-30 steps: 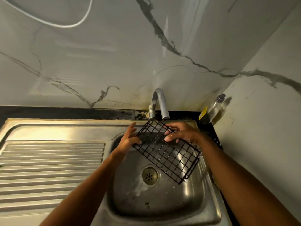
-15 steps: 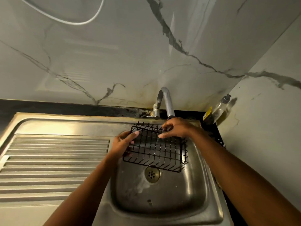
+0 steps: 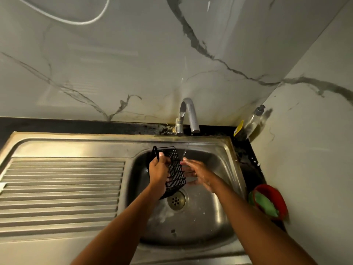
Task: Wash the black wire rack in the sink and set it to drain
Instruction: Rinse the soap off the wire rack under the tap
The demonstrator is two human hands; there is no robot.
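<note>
The black wire rack (image 3: 174, 167) stands on edge over the steel sink basin (image 3: 215, 217), turned nearly side-on to me. My left hand (image 3: 158, 174) grips its left side, thumb near the top corner. On the rack's right side my right hand (image 3: 193, 172) lies with straight, wet fingers against the wires. A thin stream of water falls from the tap (image 3: 188, 115) onto the rack's upper right edge, close to my right fingertips.
A ribbed steel draining board (image 3: 61, 192) lies left of the basin. The drain (image 3: 176, 200) sits below the rack. A soap dispenser bottle (image 3: 252, 121) stands in the back right corner. A red bowl with a green sponge (image 3: 267, 203) sits on the right counter edge.
The rack went from lying flat and wide between both hands to standing on edge. My right hand left the top rim for the rack's right side. Water now runs from the tap.
</note>
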